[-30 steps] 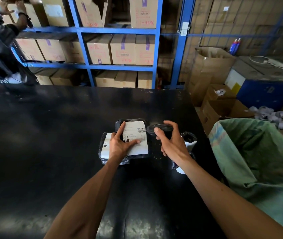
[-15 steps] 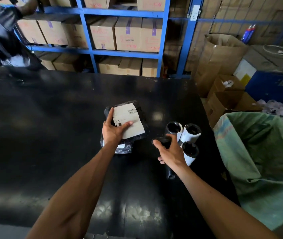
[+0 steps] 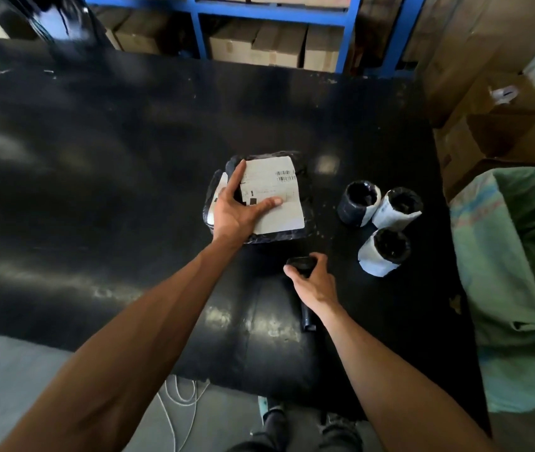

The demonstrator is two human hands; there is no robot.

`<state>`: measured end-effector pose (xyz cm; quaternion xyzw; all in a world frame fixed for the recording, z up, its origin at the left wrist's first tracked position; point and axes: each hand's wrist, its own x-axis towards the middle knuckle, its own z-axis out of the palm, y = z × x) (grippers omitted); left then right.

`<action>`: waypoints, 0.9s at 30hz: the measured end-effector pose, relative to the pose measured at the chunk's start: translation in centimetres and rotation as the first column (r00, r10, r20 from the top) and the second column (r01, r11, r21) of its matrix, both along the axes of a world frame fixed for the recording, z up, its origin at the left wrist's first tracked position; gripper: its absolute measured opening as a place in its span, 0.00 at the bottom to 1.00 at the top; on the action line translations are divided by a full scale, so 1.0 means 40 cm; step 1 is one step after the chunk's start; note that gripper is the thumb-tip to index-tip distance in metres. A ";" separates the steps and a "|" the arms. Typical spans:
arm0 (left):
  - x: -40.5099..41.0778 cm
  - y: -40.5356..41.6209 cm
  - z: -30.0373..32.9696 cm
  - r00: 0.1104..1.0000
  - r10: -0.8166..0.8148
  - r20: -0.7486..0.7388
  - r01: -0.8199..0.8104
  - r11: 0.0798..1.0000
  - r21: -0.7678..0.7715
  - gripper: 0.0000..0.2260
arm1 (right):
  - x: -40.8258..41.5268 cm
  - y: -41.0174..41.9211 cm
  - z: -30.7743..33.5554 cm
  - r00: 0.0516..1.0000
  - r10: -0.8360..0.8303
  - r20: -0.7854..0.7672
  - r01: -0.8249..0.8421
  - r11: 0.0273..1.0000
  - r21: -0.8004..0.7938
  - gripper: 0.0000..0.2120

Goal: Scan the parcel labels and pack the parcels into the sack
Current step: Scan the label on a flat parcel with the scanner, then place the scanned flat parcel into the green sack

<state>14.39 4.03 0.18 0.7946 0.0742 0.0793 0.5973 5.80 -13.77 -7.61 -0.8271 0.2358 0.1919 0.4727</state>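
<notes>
A flat black parcel [image 3: 302,177] with a white barcode label [image 3: 279,184] lies mid-table on top of another flat parcel [image 3: 215,197]. My left hand [image 3: 238,212] holds the top parcel, thumb across the label, index finger along its left edge. Close to the table, my right hand [image 3: 313,282] grips a black handheld scanner [image 3: 302,265], its handle pointing back toward me. Three black rolled parcels [image 3: 359,203] [image 3: 396,208] [image 3: 385,252] with white labels stand to the right. The open green sack [image 3: 501,256] hangs past the table's right edge.
The black table [image 3: 96,190] fills most of the view. Blue shelving [image 3: 272,11] with cardboard boxes runs behind it. Open cardboard boxes [image 3: 504,135] sit on the floor at the right, behind the sack. A white cable [image 3: 174,406] lies on the floor by my feet.
My right hand has pulled the scanner back from above the label and lowered it toward the table. My left hand keeps its hold on the top parcel. The view has tilted downward.
</notes>
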 end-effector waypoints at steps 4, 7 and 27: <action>0.000 -0.005 -0.017 1.000 -0.011 -0.022 0.010 1.000 -0.029 0.45 | 0.000 -0.017 0.000 0.998 0.038 -0.053 -0.038 0.999 -0.010 0.32; 0.000 -0.013 -0.014 0.999 -0.020 -0.035 0.018 0.999 -0.043 0.44 | 0.003 -0.040 0.034 0.985 0.153 -0.074 -0.160 0.981 -0.105 0.42; 0.018 -0.449 0.144 0.876 -0.481 0.035 0.475 0.847 -0.239 0.25 | 0.108 -0.450 0.366 0.898 -0.095 0.430 0.063 0.994 0.089 0.61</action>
